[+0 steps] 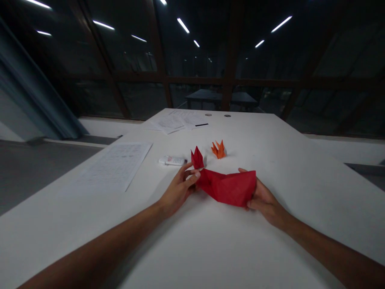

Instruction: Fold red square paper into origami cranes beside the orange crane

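A sheet of red paper, creased and partly folded, is held up between my two hands above the white table. My left hand pinches its left corner between thumb and fingers. At the other end, my right hand grips the right edge, with some fingers hidden behind the paper. Just beyond the left hand stands a small red folded paper figure with pointed tips. To its right, a little farther off, is an orange folded paper figure of similar shape.
A white tube-like item lies left of the red figure. Printed sheets rest at the table's left side, with more papers and a dark pen-like stick farther back. Two small round objects sit near the far edge, before dark windows.
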{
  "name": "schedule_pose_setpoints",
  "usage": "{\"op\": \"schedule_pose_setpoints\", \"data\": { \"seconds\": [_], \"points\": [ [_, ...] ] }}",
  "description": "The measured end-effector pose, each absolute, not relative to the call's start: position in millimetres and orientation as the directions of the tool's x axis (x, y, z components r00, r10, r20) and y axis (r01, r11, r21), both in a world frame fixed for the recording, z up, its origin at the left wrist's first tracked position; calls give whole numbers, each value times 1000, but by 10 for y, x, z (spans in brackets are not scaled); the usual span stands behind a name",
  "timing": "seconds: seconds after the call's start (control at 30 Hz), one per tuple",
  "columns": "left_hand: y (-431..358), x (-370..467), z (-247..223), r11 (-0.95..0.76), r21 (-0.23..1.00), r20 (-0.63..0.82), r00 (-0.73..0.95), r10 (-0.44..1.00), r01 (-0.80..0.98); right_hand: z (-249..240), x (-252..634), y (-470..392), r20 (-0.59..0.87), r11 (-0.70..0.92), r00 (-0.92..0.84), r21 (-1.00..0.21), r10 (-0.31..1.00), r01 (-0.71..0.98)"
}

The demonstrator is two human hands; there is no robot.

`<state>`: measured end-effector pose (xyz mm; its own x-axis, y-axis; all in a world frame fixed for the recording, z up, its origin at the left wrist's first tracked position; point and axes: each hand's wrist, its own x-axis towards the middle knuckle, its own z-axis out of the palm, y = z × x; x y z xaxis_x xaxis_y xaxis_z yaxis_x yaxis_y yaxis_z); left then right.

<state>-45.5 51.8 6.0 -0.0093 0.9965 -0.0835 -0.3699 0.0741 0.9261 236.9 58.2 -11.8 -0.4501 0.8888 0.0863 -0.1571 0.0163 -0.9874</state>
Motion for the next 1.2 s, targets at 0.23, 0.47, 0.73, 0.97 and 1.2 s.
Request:
{"op": "schedule_pose_setpoints", "data": {
  "seconds": [0.23,0.47,0.73,0.97,1.2],
  "points": [
    [459,-466,5,-64,997,60,101,993,35,-168,2384,628,142,110,-355,-988,924,-109],
    [225,-361,-6,-537,406,477,330,814,739,-273,2312,724,112,139,-205,-983,972,120],
    [213,-346,61,-686,356,288,623,727,635,-162,2297,642,110,145,-307,-985,945,93],
    [229,-348,89,-672,304,209,641,739,676,-161,2346,687,146,197,-274,-966,951,166],
    [234,-365,81,-692,312,220,660,719,650,-120,2390,583,264,343,-394,-928,880,143]
  ]
}}
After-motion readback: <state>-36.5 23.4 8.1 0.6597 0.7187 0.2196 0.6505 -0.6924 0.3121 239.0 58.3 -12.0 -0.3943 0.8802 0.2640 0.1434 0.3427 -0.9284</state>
